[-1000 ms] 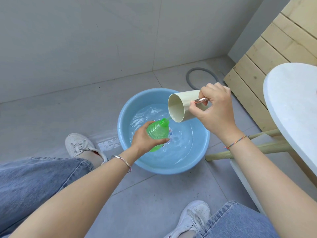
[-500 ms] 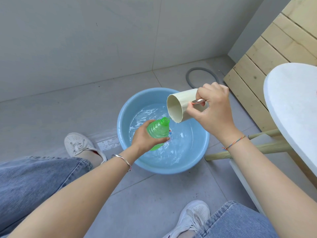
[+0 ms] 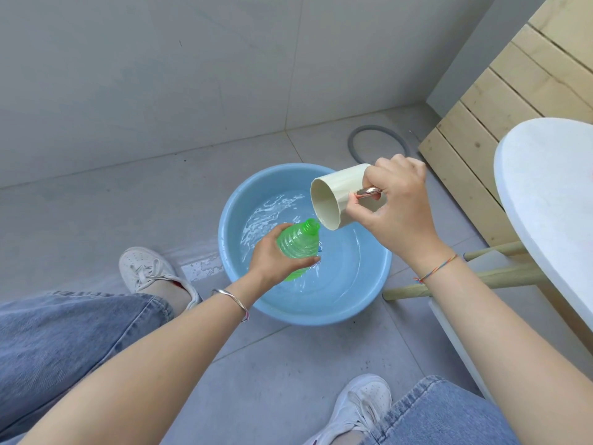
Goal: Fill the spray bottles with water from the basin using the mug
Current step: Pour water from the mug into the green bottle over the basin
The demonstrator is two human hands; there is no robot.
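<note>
Nearest the camera, blue jeans (image 3: 64, 342) and a white shoe (image 3: 362, 409) are seen over the grey tiled floor (image 3: 256, 380), and a second white shoe (image 3: 144, 268) is planted just beside the basin. A silver bangle (image 3: 231, 298) is worn on the left wrist and a coloured cord bracelet (image 3: 436, 268) on the right. The green spray bottle (image 3: 298, 242) is held over the water, tilted, its open threaded neck turned up towards the mug; the grip of the left hand (image 3: 272, 255) is wrapped round its ribbed body. The cream mug (image 3: 337, 194) is held above the far side of the basin, tipped nearly on its side, its lower lip just beside the bottle's neck; the grip of the right hand (image 3: 398, 213) is clenched on its metal handle (image 3: 369, 191). Whether water is running from it cannot be told. The light-blue basin (image 3: 321, 313) is set on the floor, with rippled water (image 3: 340, 261) in it. To the right a round white table (image 3: 545, 187) on wooden legs (image 3: 481, 277) is seen, and beyond it a grey hose loop (image 3: 351, 146), pale wooden slats (image 3: 481, 123) and the grey wall (image 3: 160, 75).
</note>
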